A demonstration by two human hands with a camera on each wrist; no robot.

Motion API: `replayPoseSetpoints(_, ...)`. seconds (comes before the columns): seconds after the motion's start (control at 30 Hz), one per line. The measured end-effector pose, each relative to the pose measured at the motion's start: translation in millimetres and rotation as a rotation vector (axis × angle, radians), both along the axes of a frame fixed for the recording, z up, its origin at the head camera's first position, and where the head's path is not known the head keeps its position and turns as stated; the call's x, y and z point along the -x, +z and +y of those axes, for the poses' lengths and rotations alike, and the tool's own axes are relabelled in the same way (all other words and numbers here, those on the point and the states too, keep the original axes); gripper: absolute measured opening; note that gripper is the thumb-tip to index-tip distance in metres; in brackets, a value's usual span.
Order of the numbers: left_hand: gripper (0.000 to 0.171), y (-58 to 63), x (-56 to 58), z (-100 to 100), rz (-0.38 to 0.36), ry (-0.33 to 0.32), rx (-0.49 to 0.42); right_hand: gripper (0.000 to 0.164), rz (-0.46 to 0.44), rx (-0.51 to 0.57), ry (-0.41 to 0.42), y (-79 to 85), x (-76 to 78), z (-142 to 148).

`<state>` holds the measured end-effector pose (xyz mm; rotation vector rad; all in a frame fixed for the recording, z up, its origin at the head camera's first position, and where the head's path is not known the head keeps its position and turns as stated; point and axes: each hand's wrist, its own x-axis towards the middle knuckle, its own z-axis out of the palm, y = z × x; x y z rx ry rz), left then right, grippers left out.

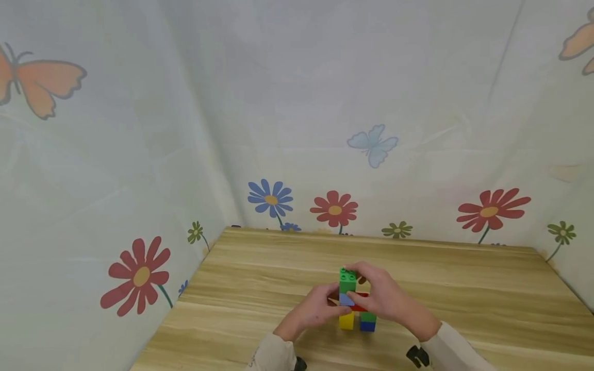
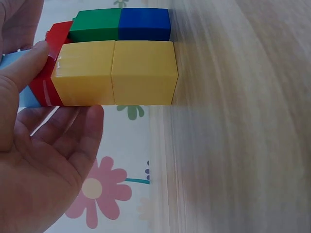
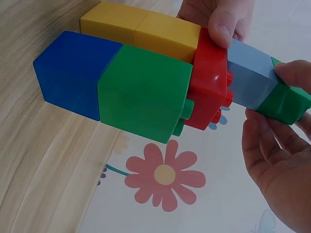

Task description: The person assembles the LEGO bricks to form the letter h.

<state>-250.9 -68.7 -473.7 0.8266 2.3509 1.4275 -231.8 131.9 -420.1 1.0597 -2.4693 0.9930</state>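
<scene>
A small toy-brick structure stands on the wooden table, with two legs bridged by a red brick. One leg is two yellow bricks; the other is a green brick above a dark blue brick. On the red brick's yellow-leg end sits a light blue brick, topped by another green brick. My left hand grips the structure around the red brick, thumb against its side. With thumb and fingers, my right hand pinches the top green brick.
The wooden tabletop extends around the structure and ends at a pale curtain printed with flowers and butterflies. More curtain hangs on both sides.
</scene>
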Motion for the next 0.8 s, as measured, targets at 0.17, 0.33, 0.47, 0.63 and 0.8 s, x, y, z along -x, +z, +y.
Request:
replayPoseSetpoints(0.17,0.032,-3.1,-0.8,-2.8,0.004,0.004,0.042,0.051,-0.022,-0.003,0.007,-0.5,-0.5,0.2)
replayPoseSetpoints(0.33,0.034,-5.5,-0.6,-5.3,0.01,0.029,0.071,0.06,-0.078,-0.017,-0.021,-1.7,-1.5,2.8)
replayPoseSetpoints(0.47,0.031,-6.4,-0.7,-6.7,0.008,0.043,0.089,0.063,-0.157,-0.026,-0.049,-9.1,-2.8,11.1)
replayPoseSetpoints(0.63,0.029,-8.0,-1.8,-8.1,-0.008,0.061,0.114,0.06,-0.232,-0.061,-0.089,-22.1,-6.5,27.1)
replayPoseSetpoints(0.8,0.029,-8.9,-2.5,-8.2,-0.018,0.064,0.13,0.053,-0.272,-0.102,-0.089,-33.4,-10.1,40.0)
